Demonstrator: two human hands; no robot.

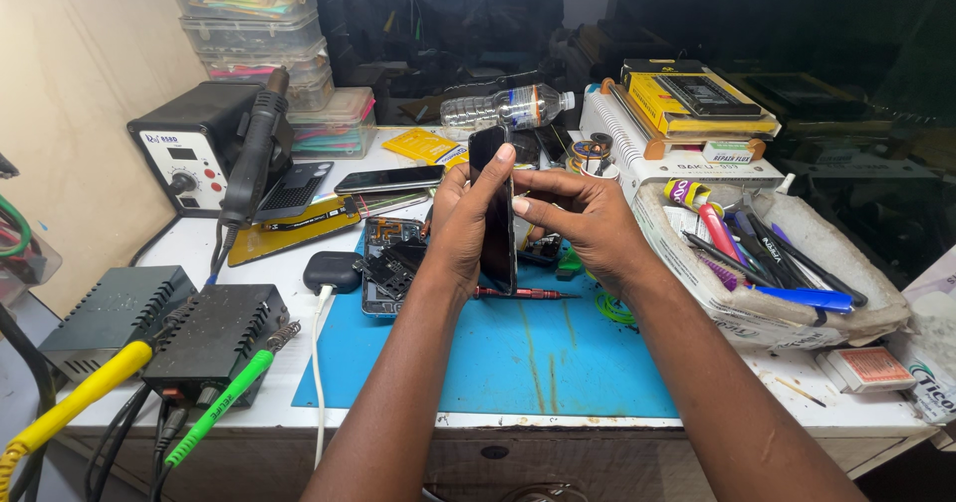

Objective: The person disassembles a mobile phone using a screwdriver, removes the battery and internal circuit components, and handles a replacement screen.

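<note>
A black phone (494, 178) stands on edge above the blue work mat (528, 353). My left hand (463, 228) wraps round its left side, thumb laid across the dark screen. From the right, my right hand (588, 218) pinches the phone's edge with thumb and fingertips. Under the hands lie an opened phone body (383, 263) with bare parts and a red-handled screwdriver (523, 293).
A hot-air station (189, 148) and its black handpiece (254, 148) stand at back left, with soldering stations (204, 338) in front. A tray of pens and tools (777, 263) sits right. Stacked plastic boxes (254, 24), a water bottle (503, 106) and another phone (388, 178) lie behind.
</note>
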